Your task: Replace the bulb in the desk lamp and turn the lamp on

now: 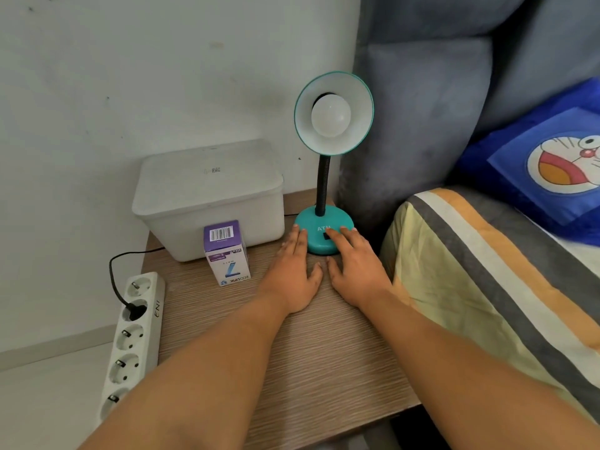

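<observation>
Forearms reach over worktop (324, 352); near half bare. Left hand (292, 274) and right hand (357, 271): flat, fingers spread, holding nothing, flanking lamp (324, 233) base at far right corner. Neck upright; shade and bulb (331, 116) face camera. Bulb box (227, 254) upright, left, against bin (207, 199).

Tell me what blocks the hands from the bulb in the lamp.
Nothing visible. Both hands, left hand and right hand, lie flat by the lamp base; the bulb sits exposed in the open shade.
</observation>
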